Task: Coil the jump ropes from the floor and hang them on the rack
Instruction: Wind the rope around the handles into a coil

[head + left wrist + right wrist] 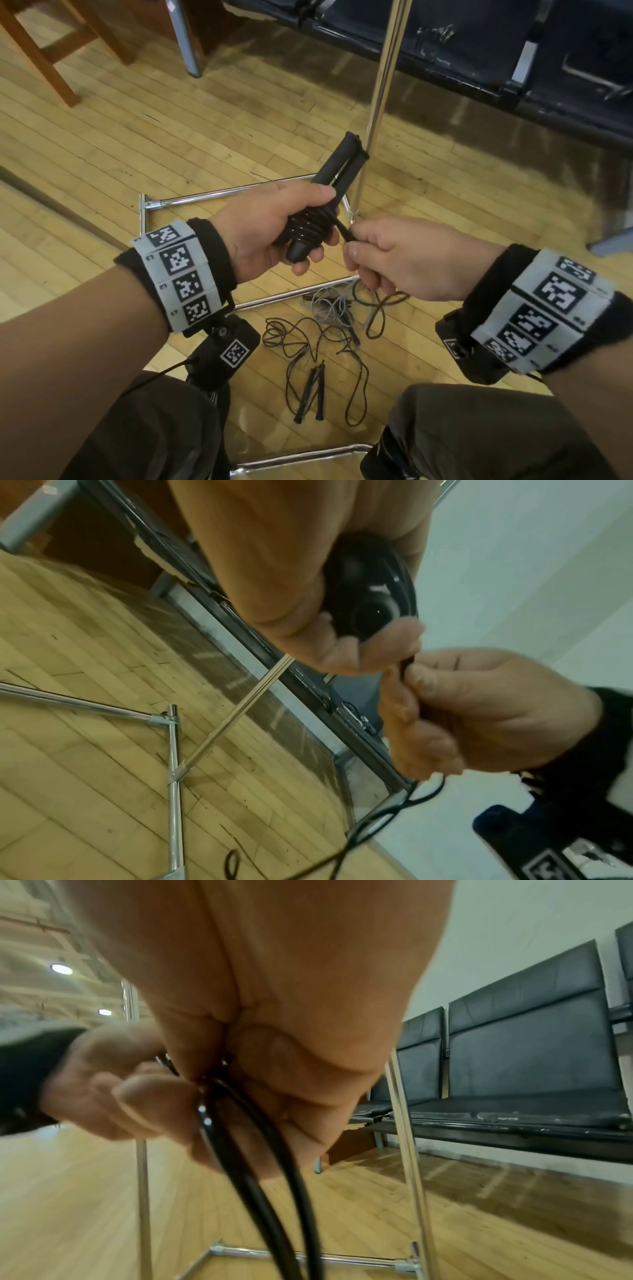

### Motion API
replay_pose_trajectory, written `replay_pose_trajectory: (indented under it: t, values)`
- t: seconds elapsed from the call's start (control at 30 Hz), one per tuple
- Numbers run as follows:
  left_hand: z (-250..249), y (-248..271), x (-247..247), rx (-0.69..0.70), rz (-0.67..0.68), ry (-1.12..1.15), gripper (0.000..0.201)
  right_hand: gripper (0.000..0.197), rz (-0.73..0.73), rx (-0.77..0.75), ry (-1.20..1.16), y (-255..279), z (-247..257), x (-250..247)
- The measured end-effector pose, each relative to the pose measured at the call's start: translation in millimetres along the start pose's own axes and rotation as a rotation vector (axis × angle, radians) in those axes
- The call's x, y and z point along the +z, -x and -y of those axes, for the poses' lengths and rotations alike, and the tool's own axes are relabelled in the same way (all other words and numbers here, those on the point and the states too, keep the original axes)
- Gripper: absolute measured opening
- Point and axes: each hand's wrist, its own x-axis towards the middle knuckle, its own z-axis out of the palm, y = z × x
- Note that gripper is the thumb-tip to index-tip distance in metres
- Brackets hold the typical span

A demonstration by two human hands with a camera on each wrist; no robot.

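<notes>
My left hand (274, 226) grips two black jump rope handles (342, 164) held side by side, with black cord coiled (310, 226) around their lower part. My right hand (394, 257) pinches the same cord (344, 233) just right of the coil, and the doubled cord (260, 1177) hangs down from the fist. In the left wrist view the handle ends (369, 607) show under my left fingers (387, 642). On the floor between my knees lie another black rope with its handles (311, 390) and a tangle of grey and black cords (329, 308).
The chrome rack's base frame (212, 198) lies on the wooden floor ahead, its upright pole (383, 78) rising close behind the handles. A row of dark padded seats (513, 51) stands beyond, wooden furniture legs (51, 68) at far left. My knees (479, 428) flank the loose ropes.
</notes>
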Motion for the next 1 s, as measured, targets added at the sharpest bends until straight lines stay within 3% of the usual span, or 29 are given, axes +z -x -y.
replay_pose_trajectory:
  t: [0.07,0.17,0.27,0.33,0.43,0.53,0.67,0.8,0.9,1.0]
  values:
    - [-3.3,1.4,-2.3,0.003,0.039,-0.004,0.039,0.027,-0.018,0.003,0.077,-4.4,-6.2,-1.2]
    - [-6.9,7.4,-4.9,-0.045,0.234,-0.099,0.035,0.025,-0.024,0.017,0.065,-9.4,-14.4,-4.2]
    - [-5.8,13.3,-2.4,-0.182,0.401,-0.399,0.038,0.013,0.046,0.019,0.039,-11.3,-15.1,-6.5]
    - [-1.9,16.8,3.0,-0.271,0.464,-0.574,0.033,0.008,0.06,-0.008,0.204,-16.1,-11.2,-7.5]
    - [11.4,19.8,13.1,-0.35,0.448,-0.798,0.037,0.014,0.014,-0.003,0.337,-21.1,4.0,-7.3]
    - [21.6,17.2,15.2,-0.359,0.306,-0.932,0.028,0.018,-0.028,-0.097,0.537,-21.1,23.1,-0.7]
    - [19.3,11.6,2.0,-0.301,0.07,-0.839,0.011,0.024,-0.118,-0.139,0.59,-17.2,39.6,0.3]
    - [13.2,7.1,-14.2,-0.21,-0.152,-0.629,0.012,0.029,-0.14,-0.122,0.392,-15.8,40.1,1.9]
    - [7.3,6.1,-22.0,-0.197,-0.126,-0.382,0.018,0.03,-0.132,-0.102,0.153,-14.6,32.3,6.0]
    - [2.2,8.1,-22.9,-0.157,-0.014,-0.174,0.03,0.032,-0.059,-0.069,-0.099,-10.0,21.1,2.9]
